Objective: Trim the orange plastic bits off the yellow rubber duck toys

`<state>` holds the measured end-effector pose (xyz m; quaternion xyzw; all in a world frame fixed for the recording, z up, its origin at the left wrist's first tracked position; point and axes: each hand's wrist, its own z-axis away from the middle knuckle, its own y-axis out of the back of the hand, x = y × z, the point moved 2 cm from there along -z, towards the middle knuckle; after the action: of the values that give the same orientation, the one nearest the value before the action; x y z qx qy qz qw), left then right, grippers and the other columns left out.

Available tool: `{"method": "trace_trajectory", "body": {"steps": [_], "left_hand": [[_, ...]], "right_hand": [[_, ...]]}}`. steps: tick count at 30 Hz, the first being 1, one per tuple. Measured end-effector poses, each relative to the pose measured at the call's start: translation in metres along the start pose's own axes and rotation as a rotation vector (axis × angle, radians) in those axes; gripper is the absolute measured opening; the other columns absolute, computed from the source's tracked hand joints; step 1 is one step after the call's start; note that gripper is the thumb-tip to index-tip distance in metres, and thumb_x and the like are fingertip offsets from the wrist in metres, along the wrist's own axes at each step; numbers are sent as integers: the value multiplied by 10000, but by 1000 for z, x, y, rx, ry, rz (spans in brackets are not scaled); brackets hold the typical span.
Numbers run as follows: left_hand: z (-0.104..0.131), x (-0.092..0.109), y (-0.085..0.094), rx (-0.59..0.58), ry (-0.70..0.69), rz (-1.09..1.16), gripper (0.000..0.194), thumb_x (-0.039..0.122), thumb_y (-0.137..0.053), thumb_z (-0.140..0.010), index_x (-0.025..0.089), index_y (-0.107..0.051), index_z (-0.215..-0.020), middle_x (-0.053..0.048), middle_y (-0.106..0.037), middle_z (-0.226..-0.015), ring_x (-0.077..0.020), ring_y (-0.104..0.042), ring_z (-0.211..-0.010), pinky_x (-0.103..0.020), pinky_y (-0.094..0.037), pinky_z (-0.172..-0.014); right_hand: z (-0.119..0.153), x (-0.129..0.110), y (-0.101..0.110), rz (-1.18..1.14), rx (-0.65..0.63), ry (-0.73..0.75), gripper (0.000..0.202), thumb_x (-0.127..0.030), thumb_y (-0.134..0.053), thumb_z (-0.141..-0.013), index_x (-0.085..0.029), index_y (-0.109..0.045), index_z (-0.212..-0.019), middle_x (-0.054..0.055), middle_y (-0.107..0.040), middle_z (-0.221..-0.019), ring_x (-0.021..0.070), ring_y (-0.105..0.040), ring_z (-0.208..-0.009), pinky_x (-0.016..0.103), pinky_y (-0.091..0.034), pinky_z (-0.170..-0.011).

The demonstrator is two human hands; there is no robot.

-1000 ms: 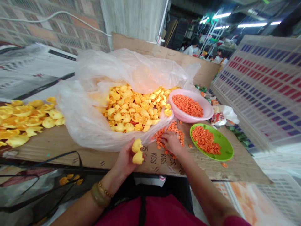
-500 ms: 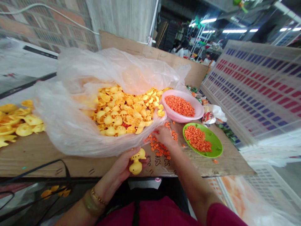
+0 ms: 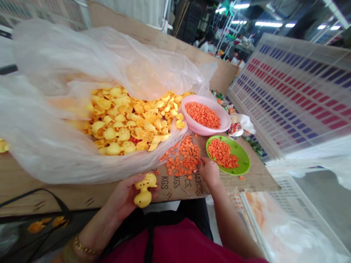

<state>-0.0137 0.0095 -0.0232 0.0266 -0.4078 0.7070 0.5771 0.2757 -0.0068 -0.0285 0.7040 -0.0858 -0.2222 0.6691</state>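
Observation:
My left hand (image 3: 126,193) is closed around a yellow plastic duck toy piece (image 3: 143,190), its rounded head and body tilted near the cardboard's front edge. At the right side of a loose pile of small orange plastic pieces (image 3: 182,157), my right hand (image 3: 209,172) is closed, fingers pressed together and pointing at the pile. Whatever lies between those fingers is too small or hidden to name. Close by on its right is a green plate (image 3: 242,159) with more orange pieces heaped on it.
A large clear plastic bag (image 3: 55,160) lies open, full of yellow shell pieces (image 3: 123,124). Behind the plate stands a pink bowl (image 3: 192,128) of orange pieces. A crumpled white wrapper (image 3: 245,124) sits beside it. Tall white plastic crates (image 3: 296,98) rise at the right.
My right hand has moved from the far left part of the orange pile to its right edge, toward the green plate. My left hand keeps the duck piece. The camera view has shifted.

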Motion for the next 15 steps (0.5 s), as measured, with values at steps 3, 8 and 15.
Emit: {"method": "trace_trajectory", "body": {"steps": [3,8,15], "left_hand": [[1,-1,-3,-31,-17,37,221,142,-566,-774,112,-599,-991,-136,-709,-902,-255,-696,-756,-421,-592,-662],[4,-1,-4,-87,3,99,211,188,-548,-787,98,-603,-970,-131,-697,-831,-230,-682,-695,-353,-578,-572],[12,0,-5,-68,16,216,322,248,-470,-786,44,-637,-970,-191,-704,-832,-305,-689,-737,-407,-564,-580]], "right_hand": [[2,-3,-5,22,-18,34,213,-161,-525,-882,-136,-731,-930,142,-719,-938,210,-671,-796,253,-437,-664],[-2,-6,-4,-86,3,53,246,-128,-514,-835,-86,-724,-955,167,-718,-866,257,-667,-781,333,-474,-701],[26,-72,12,-1372,-147,-4,273,-390,-721,-701,-187,-683,-880,24,-696,-756,163,-639,-621,312,-537,-625]]}}
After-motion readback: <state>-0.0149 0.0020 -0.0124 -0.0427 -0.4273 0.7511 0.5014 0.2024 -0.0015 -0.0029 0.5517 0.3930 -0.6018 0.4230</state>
